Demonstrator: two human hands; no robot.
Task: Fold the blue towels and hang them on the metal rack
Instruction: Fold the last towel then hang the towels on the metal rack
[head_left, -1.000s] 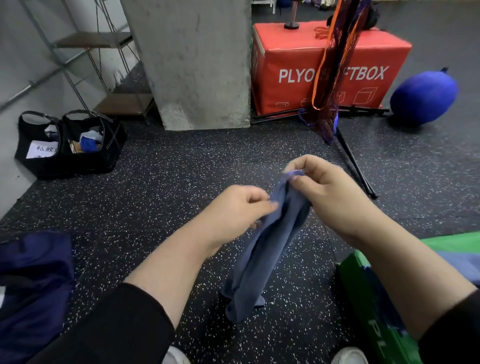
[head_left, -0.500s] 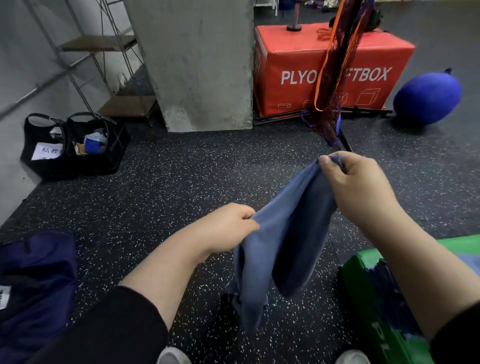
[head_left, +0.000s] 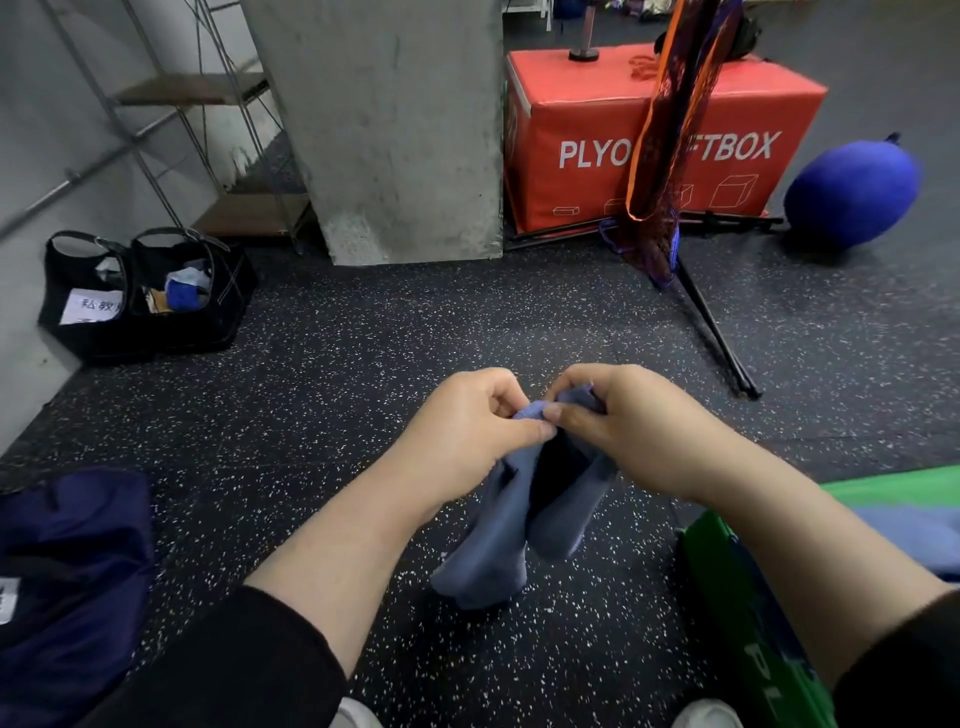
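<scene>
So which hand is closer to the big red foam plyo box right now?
Right. The right hand sits below the red foam plyo box, almost in line; the left hand is further left. Both grip the blue towel.

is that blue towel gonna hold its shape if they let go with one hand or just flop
Probably flop: the blue towel droops limp from where the left hand and right hand pinch it. It looks light, since a fingertip grip carries it. Released, a fold would likely fall open.

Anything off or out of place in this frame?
Nothing stands out. Left hand and right hand pinch the blue towel together at its top; it hangs doubled above the floor. No spill or damage visible.
</scene>
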